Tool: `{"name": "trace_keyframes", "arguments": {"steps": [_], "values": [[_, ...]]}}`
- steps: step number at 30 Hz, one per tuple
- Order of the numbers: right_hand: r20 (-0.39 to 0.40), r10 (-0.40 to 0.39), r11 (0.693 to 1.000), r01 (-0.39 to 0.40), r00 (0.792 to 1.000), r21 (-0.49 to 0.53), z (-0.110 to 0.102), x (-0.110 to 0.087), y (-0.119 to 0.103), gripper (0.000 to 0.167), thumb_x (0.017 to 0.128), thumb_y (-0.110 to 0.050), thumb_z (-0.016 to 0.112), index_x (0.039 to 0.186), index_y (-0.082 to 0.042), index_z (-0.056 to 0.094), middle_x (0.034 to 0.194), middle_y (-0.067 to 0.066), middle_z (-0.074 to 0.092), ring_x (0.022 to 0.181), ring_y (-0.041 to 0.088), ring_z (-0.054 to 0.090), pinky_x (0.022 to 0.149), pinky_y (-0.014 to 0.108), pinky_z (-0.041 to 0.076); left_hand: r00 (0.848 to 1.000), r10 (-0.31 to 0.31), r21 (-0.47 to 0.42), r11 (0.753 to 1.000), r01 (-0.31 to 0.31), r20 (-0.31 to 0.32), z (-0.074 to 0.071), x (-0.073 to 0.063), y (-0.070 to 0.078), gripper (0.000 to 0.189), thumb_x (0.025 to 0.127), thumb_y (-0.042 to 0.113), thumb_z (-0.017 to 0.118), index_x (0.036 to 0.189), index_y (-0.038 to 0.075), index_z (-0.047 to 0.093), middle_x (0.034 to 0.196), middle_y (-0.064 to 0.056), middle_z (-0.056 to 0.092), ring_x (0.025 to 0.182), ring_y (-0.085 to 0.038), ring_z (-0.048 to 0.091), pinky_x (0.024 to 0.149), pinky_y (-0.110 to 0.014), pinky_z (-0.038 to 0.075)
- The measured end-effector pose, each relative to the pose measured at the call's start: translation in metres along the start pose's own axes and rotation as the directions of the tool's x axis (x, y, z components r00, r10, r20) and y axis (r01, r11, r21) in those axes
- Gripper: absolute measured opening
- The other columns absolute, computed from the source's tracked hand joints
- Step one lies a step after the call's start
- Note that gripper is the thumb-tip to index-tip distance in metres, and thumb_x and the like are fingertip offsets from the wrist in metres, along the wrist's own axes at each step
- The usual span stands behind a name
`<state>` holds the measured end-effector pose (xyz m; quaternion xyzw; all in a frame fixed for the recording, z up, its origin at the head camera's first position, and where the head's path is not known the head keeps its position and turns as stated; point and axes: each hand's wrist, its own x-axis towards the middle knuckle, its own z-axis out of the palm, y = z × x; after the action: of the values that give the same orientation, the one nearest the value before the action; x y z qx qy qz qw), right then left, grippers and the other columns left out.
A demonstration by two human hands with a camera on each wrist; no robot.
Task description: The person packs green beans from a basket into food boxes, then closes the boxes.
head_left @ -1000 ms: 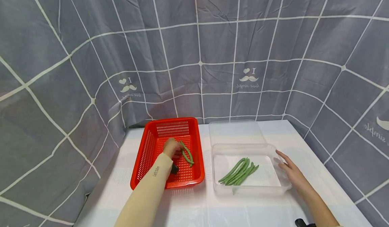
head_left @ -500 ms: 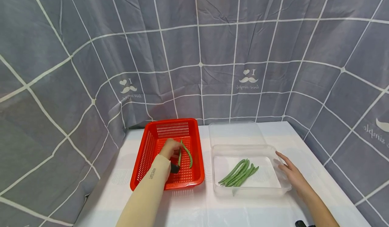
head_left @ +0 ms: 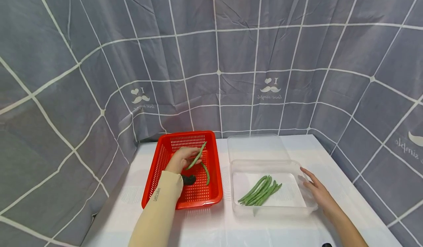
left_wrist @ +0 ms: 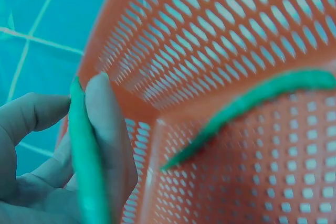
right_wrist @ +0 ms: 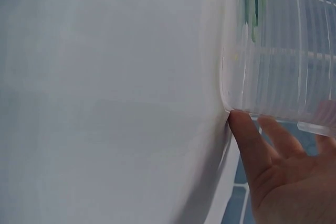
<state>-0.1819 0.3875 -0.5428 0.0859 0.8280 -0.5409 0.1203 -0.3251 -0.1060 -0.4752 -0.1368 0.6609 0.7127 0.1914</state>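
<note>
The sleeve [head_left: 155, 210] is showing "Let's Slim", the curtain [head_left: 238, 48] a mirrored "love simple". The left hand [head_left: 183, 158] is pinching one slender bean [left_wrist: 89, 156] between thumb and finger over the red slotted basket [head_left: 198, 204]; the right hand [head_left: 319, 192], fingers spread, is touching the clear plastic box [head_left: 281, 211].

In front of you, the surface [head_left: 211, 225] is white with pale bluish bands and faint printed patches. To your left, a red perforated basket [head_left: 198, 204] stands on it; to your right, a clear plastic container [head_left: 290, 192]. Just behind the container lies a flat, clear, lid-like sheet [head_left: 257, 147].
</note>
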Motion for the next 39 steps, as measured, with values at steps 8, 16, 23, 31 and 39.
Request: {"name": "trace_keyframes", "arguments": {"steps": [8,16,23,31,39], "values": [[-0.004,-0.001,1.000,0.000,1.000,-0.008,0.000,0.000,0.001,0.065,0.115,-0.030,0.037,0.172,-0.026,0.005,0.178,0.021,-0.011,0.160,0.060,0.000,0.122,0.086,0.010,0.988,0.090,0.002,0.996,-0.091,0.126,0.038,-0.013,0.018,0.038,0.104,0.009,0.066,0.137,-0.011,0.064,0.099,-0.009,0.074,0.080,-0.015,0.072,0.075,-0.026,0.068],[-0.004,-0.016,1.000,0.016,1.000,0.000,0.002,0.004,0.002,0.065,0.116,-0.028,0.037,0.172,-0.025,0.005,0.178,0.022,-0.010,0.159,0.061,0.000,0.122,0.085,0.010,0.971,0.087,0.079,0.991,-0.107,0.223,0.091,-0.028,0.021,0.035,0.104,0.005,0.063,0.134,-0.013,0.065,0.090,-0.007,0.070,0.076,-0.013,0.071,0.069,-0.026,0.067],[-0.015,-0.039,0.999,0.039,0.999,-0.008,0.000,0.001,0.003,0.064,0.116,-0.027,0.037,0.172,-0.022,0.008,0.177,0.024,-0.008,0.158,0.063,0.001,0.121,0.086,0.010,0.947,0.040,0.235,0.965,-0.120,0.318,0.145,-0.041,0.002,0.031,0.102,0.007,0.065,0.129,-0.008,0.070,0.099,-0.014,0.075,0.078,-0.013,0.073,0.073,-0.034,0.069],[-0.010,-0.036,0.999,0.036,0.999,-0.011,0.001,0.003,0.002,0.063,0.116,-0.025,0.036,0.172,-0.023,0.008,0.177,0.024,-0.008,0.158,0.063,0.001,0.121,0.087,0.009,0.931,-0.035,0.361,0.926,-0.106,0.363,0.189,-0.052,-0.025,0.020,0.100,0.002,0.068,0.116,-0.004,0.076,0.117,-0.028,0.074,0.098,-0.034,0.079,0.090,-0.050,0.066],[-0.020,-0.017,1.000,0.017,1.000,-0.014,0.000,0.002,0.001,0.065,0.115,-0.026,0.037,0.172,-0.025,0.006,0.178,0.022,-0.008,0.159,0.061,0.003,0.120,0.087,0.012,0.922,-0.082,0.419,0.903,-0.091,0.378,0.201,-0.049,-0.044,0.029,0.098,0.001,0.065,0.125,-0.010,0.070,0.108,-0.019,0.076,0.102,-0.035,0.079,0.086,-0.039,0.068]]}}
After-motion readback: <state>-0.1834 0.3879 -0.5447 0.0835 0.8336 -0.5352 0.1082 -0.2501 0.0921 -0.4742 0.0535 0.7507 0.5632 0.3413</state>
